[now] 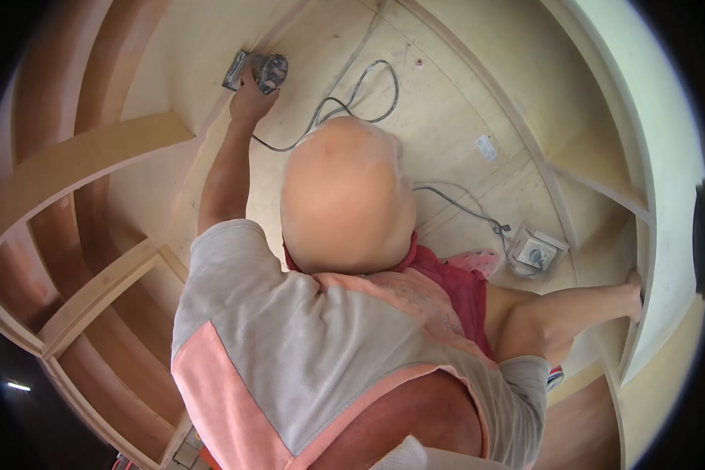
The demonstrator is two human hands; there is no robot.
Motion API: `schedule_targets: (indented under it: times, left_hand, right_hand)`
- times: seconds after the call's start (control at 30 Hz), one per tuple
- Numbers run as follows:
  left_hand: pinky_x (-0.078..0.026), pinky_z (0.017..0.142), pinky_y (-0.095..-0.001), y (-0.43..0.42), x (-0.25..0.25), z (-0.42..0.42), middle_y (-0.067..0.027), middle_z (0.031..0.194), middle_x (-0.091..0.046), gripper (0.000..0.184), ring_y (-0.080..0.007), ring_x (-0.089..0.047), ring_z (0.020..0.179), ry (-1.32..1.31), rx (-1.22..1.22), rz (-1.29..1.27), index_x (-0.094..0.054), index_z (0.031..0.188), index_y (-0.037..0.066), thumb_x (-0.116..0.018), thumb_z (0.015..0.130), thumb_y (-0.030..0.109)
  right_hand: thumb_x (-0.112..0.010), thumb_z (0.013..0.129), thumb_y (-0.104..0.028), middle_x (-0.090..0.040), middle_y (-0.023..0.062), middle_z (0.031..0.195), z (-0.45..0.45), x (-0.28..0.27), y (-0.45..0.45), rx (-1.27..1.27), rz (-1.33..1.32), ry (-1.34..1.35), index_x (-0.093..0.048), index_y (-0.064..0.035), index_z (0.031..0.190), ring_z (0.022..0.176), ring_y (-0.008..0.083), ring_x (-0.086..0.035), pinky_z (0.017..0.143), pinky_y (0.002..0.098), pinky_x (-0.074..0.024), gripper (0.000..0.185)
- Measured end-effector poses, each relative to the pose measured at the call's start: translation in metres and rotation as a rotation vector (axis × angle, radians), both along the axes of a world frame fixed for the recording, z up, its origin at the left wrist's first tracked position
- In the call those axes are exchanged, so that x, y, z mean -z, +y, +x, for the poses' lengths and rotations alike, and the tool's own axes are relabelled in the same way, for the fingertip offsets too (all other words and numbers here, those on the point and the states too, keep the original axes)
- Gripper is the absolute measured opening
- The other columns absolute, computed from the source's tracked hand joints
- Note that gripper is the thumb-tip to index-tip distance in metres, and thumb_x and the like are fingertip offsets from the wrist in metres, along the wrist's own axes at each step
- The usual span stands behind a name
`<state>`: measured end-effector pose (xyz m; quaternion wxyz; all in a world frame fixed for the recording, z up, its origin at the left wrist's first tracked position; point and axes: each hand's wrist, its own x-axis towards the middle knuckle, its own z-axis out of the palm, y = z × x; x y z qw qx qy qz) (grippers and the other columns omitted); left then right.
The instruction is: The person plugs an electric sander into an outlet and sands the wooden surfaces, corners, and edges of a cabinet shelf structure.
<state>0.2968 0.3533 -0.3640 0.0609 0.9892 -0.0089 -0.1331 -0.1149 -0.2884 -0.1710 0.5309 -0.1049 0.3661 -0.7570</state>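
Just left of my grip, a cream plywood side panel faces the dark, flat, rectangular pad of a dusty, dark, round-bodied power sander; whether they touch I can't tell. My left hand is wrapped firmly around the sander. To handle it well, I'd hold that pad flush, press lightly and evenly, and let no corner dig in. The pad points left, its long edge slanting upward to the right, while the round body sticks out rightward. Right of the grip, a looping dark rubber cord wants slack, clear of the pad. Well beyond lies a boxy, white-faced dial unit; farthest right, my right hand meets a whitish curved panel, its finger closure unclear to me.
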Motion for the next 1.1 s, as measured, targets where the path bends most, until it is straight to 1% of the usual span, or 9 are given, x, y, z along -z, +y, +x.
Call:
schedule_targets:
  times: [0.13, 0.2, 0.23, 0.3, 0.4, 0.6, 0.83, 0.9, 1.1]
  left_hand:
    - [-0.051, 0.079, -0.0463, 0.021, 0.028, 0.002, -0.0234, 0.108, -0.058, 0.089, -0.0393, -0.061, 0.095, -0.28, 0.207, 0.12, -0.029, 0.137, 0.008, -0.074, 0.065, 0.033]
    - [-0.052, 0.077, -0.0455, 0.022, 0.031, 0.006, -0.0222, 0.1, -0.058, 0.087, -0.0382, -0.062, 0.09, -0.419, 0.274, 0.128, -0.034, 0.137, 0.016, -0.076, 0.062, 0.031]
    - [-0.052, 0.077, -0.0455, 0.012, 0.015, 0.006, -0.0222, 0.1, -0.058, 0.087, -0.0382, -0.062, 0.09, -0.41, 0.276, 0.129, -0.034, 0.137, 0.016, -0.076, 0.062, 0.031]
    - [-0.053, 0.076, -0.0443, -0.002, -0.015, 0.007, -0.0229, 0.105, -0.056, 0.091, -0.0374, -0.063, 0.092, -0.035, 0.182, 0.196, -0.031, 0.138, 0.029, -0.078, 0.059, 0.028]
    - [-0.054, 0.076, -0.0447, 0.017, -0.006, 0.014, -0.0234, 0.11, -0.053, 0.09, -0.0379, -0.062, 0.093, -0.002, 0.225, 0.225, -0.033, 0.136, 0.039, -0.078, 0.059, 0.025]
    - [-0.053, 0.078, -0.0445, 0.019, -0.003, 0.022, -0.0239, 0.115, -0.052, 0.085, -0.0394, -0.06, 0.099, -0.065, 0.454, 0.106, -0.038, 0.134, 0.035, -0.077, 0.06, 0.024]
    - [-0.052, 0.08, -0.0452, -0.013, -0.009, 0.043, -0.0245, 0.118, -0.052, 0.083, -0.0385, -0.057, 0.103, -0.034, 0.468, 0.08, -0.038, 0.134, 0.033, -0.074, 0.06, 0.023]
    - [-0.052, 0.078, -0.046, -0.019, -0.007, 0.05, -0.0254, 0.101, -0.058, 0.08, -0.0404, -0.061, 0.094, -0.006, 0.484, 0.084, -0.038, 0.134, 0.029, -0.071, 0.061, 0.028]
    - [-0.051, 0.08, -0.0424, -0.03, -0.021, 0.05, -0.0206, 0.102, -0.063, 0.08, -0.0345, -0.061, 0.096, 0.038, 0.396, 0.105, -0.041, 0.13, 0.022, -0.075, 0.058, 0.028]
  right_hand:
    - [-0.032, 0.087, -0.055, -0.036, 0.007, 0.144, 0.0, 0.001, -0.004, -0.007, -0.008, 0.02, -0.038, -0.0135, 0.138, 0.134, 0.0306, -0.028, 0.106, 0.0569, -0.0207, 0.066]
    - [-0.032, 0.087, -0.055, -0.036, 0.0071, 0.143, -0.001, -0.001, -0.006, -0.007, -0.016, 0.028, -0.038, -0.0134, 0.138, 0.134, 0.0307, -0.028, 0.106, 0.0568, -0.0208, 0.066]
    - [-0.032, 0.087, -0.055, -0.036, 0.0072, 0.143, -0.002, -0.002, -0.006, -0.007, -0.015, 0.033, -0.038, -0.0134, 0.138, 0.133, 0.0307, -0.028, 0.106, 0.0568, -0.0209, 0.066]
    - [-0.032, 0.087, -0.055, -0.036, 0.0073, 0.143, 0.001, -0.001, -0.007, -0.02, -0.021, 0.042, -0.038, -0.0133, 0.137, 0.133, 0.0307, -0.029, 0.106, 0.0567, -0.0211, 0.065]
    - [-0.033, 0.087, -0.055, -0.037, 0.0075, 0.143, 0.002, -0.002, -0.009, -0.025, -0.026, 0.041, -0.038, -0.0132, 0.137, 0.133, 0.0308, -0.029, 0.106, 0.0566, -0.0213, 0.065]
    - [-0.033, 0.087, -0.055, -0.037, 0.0078, 0.142, 0.003, -0.001, -0.006, -0.028, -0.039, 0.048, -0.039, -0.013, 0.137, 0.132, 0.031, -0.03, 0.106, 0.0565, -0.0218, 0.065]
    - [-0.034, 0.087, -0.054, -0.038, 0.0082, 0.142, 0.009, 0.0, -0.001, -0.049, -0.059, 0.056, -0.04, -0.0128, 0.136, 0.132, 0.0312, -0.031, 0.106, 0.0563, -0.0224, 0.064]
    - [-0.034, 0.087, -0.054, -0.038, 0.0083, 0.142, 0.011, 0.002, 0.002, -0.051, -0.064, 0.053, -0.04, -0.0127, 0.136, 0.132, 0.0312, -0.031, 0.106, 0.0562, -0.0226, 0.064]
    - [-0.034, 0.087, -0.054, -0.039, 0.0087, 0.141, 0.01, 0.008, 0.013, -0.065, -0.112, 0.04, -0.041, -0.0125, 0.135, 0.131, 0.0314, -0.032, 0.105, 0.0561, -0.0231, 0.064]
